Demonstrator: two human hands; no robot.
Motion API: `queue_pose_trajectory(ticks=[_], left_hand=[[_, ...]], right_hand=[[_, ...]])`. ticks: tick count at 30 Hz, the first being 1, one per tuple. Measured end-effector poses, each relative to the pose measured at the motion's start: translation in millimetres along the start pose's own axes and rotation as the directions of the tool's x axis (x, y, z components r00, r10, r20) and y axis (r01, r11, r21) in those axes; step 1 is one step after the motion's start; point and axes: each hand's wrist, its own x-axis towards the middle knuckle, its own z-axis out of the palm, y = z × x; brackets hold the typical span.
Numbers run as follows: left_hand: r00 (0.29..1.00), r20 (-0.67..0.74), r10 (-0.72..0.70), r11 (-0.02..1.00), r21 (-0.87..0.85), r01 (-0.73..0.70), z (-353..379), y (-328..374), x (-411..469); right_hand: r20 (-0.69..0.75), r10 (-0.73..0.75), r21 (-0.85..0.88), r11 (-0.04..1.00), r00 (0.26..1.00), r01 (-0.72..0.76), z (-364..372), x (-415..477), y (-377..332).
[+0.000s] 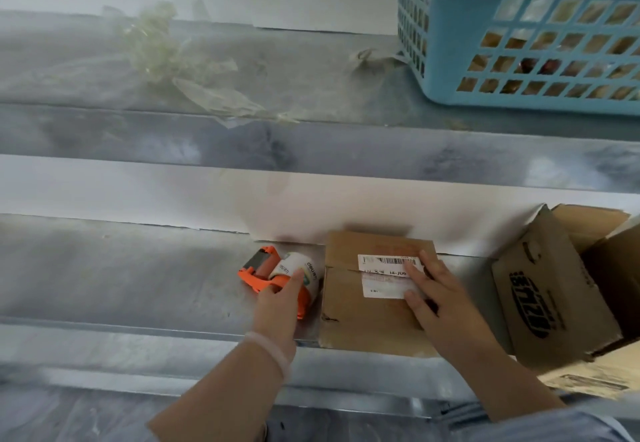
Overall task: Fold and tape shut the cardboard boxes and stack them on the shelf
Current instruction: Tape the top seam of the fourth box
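Flaps (pixel 346 251) of small box (pixel 353 306) folded, seemingly untaped; right hand (pixel 436 289) presses them flat, left hand (pixel 280 306) grips tape dispenser (pixel 261 270); larger box (pixel 547 296) stands open

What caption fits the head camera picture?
Left hand grips the orange tape dispenser; right hand presses the labelled cardboard box.

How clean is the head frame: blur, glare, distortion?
Head view: upper shelf and crumpled plastic film hazy and soft; cardboard box and tape dispenser sharper, label text only partly legible; shelf edges slant, barely bow; light soft, faint shadow behind the box.
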Motion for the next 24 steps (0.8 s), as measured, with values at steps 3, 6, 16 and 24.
queue_pose_trajectory(ticks=[3, 6, 16, 24], left_hand=[[0.998, -0.057, -0.010, 0.999, 0.047, 0.012, 5.2, 0.7, 16.0], [0.993, -0.111, 0.049, 0.997, 0.064, -0.042, 4.6, 8.6, 18.8], [0.870, 0.059, 0.490, 0.868, 0.053, -0.493, -56.9, 37.8, -37.2], [0.881, 0.217, 0.421, 0.884, -0.315, -0.345, -69.7, 63.9, -76.1]], right_hand=[[0.004, -0.010, -0.037, 0.999, 1.000, 0.010, 1.5, 0.0, -4.5], [0.025, -0.018, -0.124, 0.992, 1.000, 0.021, -0.8, -0.4, -12.8], [-0.003, -0.066, -0.379, 0.924, 0.998, 0.060, 8.6, -6.2, -35.5], [0.039, -0.131, -0.498, 0.857, 0.991, 0.133, 23.7, -8.4, -60.7]])
